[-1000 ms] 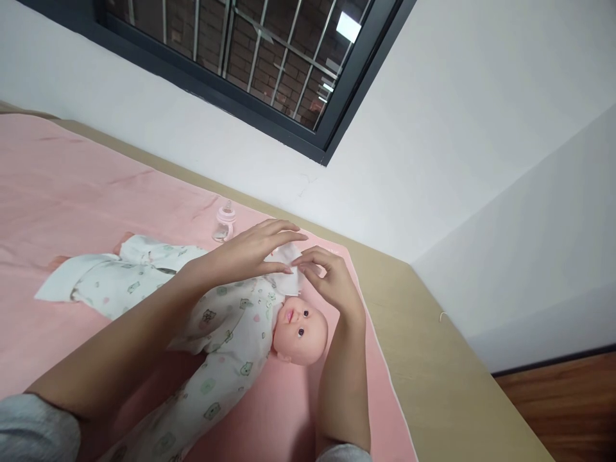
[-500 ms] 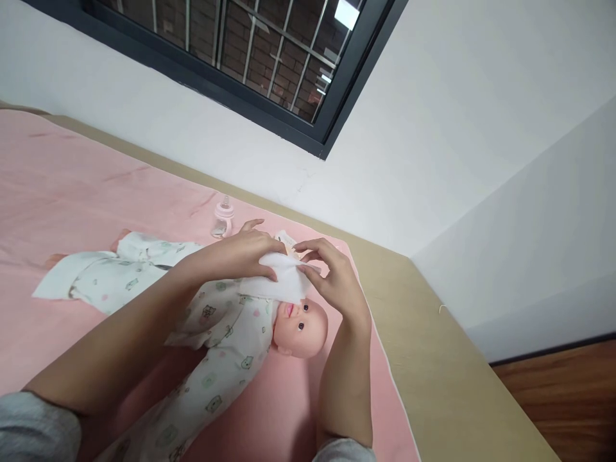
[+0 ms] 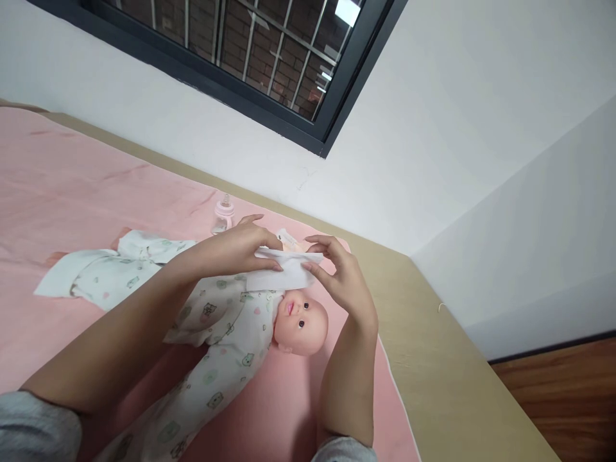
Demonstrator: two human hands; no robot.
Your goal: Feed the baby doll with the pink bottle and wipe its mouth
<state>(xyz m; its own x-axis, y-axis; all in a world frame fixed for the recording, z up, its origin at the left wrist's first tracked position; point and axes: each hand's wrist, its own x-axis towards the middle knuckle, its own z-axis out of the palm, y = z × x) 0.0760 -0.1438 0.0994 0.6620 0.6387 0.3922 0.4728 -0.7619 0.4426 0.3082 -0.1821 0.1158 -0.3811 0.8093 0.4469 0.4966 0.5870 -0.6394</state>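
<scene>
Between both hands a white tissue or wipe [image 3: 282, 276] is stretched out, above the upper body of a baby doll [image 3: 308, 327]. My left hand [image 3: 250, 247] pinches its left part between thumb and fingers. At the other end, my right hand [image 3: 337, 266] grips the right corner the same way. The doll lies on its back in white patterned clothes [image 3: 216, 314], its bald head to the right and feet to the left. Behind the hands lies a small white and orange packet [image 3: 289, 240], partly covered by the fingers and tissue.
A pink-topped baby bottle [image 3: 223, 215] stands just beyond my left hand. A pink sheet [image 3: 96, 167] covers much of the wooden surface [image 3: 414, 333]. White wall and a dark-framed window [image 3: 317, 138] rise behind.
My hands have drawn slightly apart, and the tissue is now spread wider with a straight upper edge. Its lower corner has lifted away from the doll's face.
</scene>
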